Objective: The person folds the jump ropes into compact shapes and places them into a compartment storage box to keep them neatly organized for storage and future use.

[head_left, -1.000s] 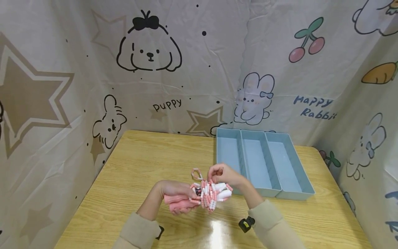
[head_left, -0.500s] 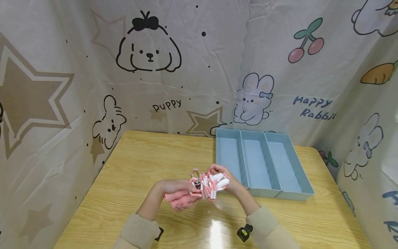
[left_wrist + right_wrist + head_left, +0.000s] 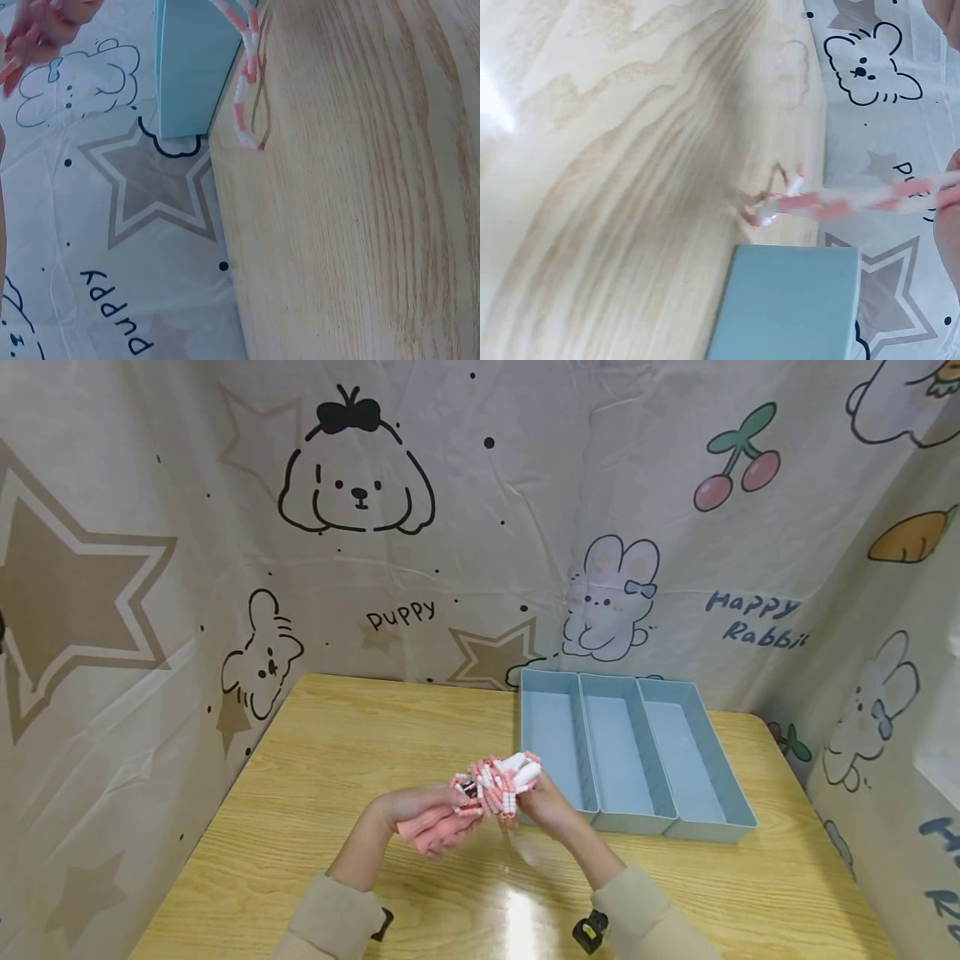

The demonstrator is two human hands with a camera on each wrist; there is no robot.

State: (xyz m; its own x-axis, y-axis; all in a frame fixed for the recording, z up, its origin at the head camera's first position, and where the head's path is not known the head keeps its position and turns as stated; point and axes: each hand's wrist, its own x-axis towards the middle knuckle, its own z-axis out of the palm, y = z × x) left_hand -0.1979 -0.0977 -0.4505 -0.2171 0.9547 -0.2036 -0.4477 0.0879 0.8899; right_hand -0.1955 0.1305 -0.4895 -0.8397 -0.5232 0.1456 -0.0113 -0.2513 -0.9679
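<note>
A pale fabric backdrop (image 3: 465, 556) printed with cartoon animals and stars hangs behind a yellow wood-grain table (image 3: 337, 735), where a light-blue plastic tray (image 3: 637, 823) with three long compartments stands toward the right. In beige sleeves (image 3: 333, 914), a person works two-handed above the tabletop, near the tray's front left corner, on a bunched pink-and-white beaded rope (image 3: 491, 792). The left hand (image 3: 420, 802) grips two pink tubular handles (image 3: 442, 837); the right hand (image 3: 551, 810), partly hidden behind white tube ends (image 3: 525, 774), appears to pinch a doubled strand, its exact finger placement unclear. The step in hand looks like winding or freeing the rope's loose length; which one cannot be told. The next move likely calls for a steady left grip while the right hand guides the dangling loop (image 3: 251, 67) without snagging it.
</note>
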